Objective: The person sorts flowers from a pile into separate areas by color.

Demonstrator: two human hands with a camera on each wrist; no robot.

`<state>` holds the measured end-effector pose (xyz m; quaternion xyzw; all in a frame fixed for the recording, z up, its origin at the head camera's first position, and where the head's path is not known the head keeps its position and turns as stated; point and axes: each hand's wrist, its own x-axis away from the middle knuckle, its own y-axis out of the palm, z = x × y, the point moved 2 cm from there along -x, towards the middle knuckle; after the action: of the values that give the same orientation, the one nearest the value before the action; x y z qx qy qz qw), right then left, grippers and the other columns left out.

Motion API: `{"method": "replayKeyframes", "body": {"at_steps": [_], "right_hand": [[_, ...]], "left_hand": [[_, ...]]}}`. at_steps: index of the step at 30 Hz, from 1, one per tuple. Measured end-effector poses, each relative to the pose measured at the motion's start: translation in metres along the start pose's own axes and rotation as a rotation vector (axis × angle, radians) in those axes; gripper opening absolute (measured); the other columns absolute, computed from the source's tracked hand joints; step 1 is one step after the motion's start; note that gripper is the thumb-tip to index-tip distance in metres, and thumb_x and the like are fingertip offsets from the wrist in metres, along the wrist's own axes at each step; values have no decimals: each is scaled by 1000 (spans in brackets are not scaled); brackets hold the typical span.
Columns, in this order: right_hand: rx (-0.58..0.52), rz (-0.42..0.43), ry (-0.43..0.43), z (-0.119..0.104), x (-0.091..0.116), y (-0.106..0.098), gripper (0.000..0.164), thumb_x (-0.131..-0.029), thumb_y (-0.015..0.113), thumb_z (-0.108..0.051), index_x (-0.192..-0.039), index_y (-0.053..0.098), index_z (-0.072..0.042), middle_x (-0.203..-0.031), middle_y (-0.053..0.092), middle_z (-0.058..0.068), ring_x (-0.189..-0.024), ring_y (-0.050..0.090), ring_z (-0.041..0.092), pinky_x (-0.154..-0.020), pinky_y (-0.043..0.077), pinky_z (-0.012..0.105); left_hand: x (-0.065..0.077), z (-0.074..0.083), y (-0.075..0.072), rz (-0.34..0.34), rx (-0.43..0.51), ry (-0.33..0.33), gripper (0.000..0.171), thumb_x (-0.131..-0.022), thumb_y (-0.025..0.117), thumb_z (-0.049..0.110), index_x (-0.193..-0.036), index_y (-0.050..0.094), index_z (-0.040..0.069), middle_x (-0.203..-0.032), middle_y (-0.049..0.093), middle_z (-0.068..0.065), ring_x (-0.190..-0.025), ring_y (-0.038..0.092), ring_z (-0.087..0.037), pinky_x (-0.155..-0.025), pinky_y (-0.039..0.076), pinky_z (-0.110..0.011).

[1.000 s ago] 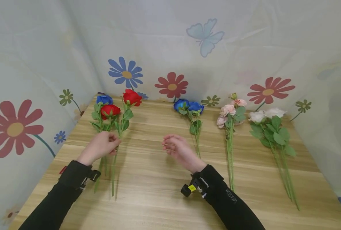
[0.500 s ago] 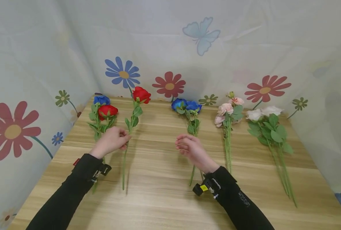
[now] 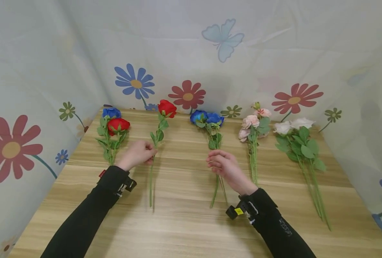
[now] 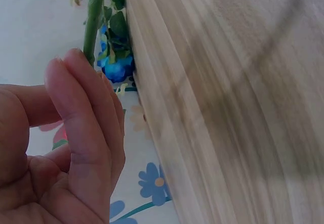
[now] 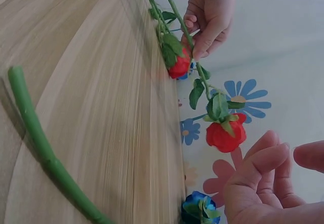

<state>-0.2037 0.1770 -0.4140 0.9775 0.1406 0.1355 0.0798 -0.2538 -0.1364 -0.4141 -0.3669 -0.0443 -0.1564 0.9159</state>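
A single red rose (image 3: 167, 108) is pinched by its green stem between the thumb and fingers of my left hand (image 3: 138, 154). Its bloom points to the back, as the right wrist view also shows the rose (image 5: 226, 134) clear of the wood. Beside that hand lie another red rose (image 3: 118, 125) and a blue flower (image 3: 111, 113). My right hand (image 3: 226, 166) hovers over the stems of the blue flowers (image 3: 207, 118). In the right wrist view, thumb and fingers of the right hand (image 5: 268, 183) are apart, holding nothing.
Pink flowers (image 3: 255, 123) and white flowers (image 3: 294, 127) lie to the right on the wooden table (image 3: 184, 225), stems toward me. A printed curtain (image 3: 165, 39) with flowers and a butterfly stands behind the table and at its sides.
My left hand has carried the red rose rightward, away from the other red rose and blue flower. The right hand has also moved right, over the blue flowers' stems.
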Motion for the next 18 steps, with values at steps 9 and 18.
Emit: {"method": "replayKeyframes", "body": {"at_steps": [9, 18], "right_hand": [[11, 1, 11, -2, 3, -7, 14, -104, 45, -10, -115, 53, -7, -95, 64, -6, -85, 62, 8, -76, 50, 20], [4, -10, 9, -2, 5, -7, 13, -104, 45, -9, -113, 54, -7, -94, 65, -5, -84, 63, 7, -72, 49, 19]], "left_hand": [[-17, -1, 12, -18, 25, -43, 30, -100, 59, 17, -71, 56, 9, -65, 67, -5, -63, 71, -16, -65, 52, -22], [-31, 0, 19, -23, -6, -48, 26, -99, 60, 19, -77, 61, 6, -64, 68, -3, -64, 68, -16, -67, 46, -22]]}}
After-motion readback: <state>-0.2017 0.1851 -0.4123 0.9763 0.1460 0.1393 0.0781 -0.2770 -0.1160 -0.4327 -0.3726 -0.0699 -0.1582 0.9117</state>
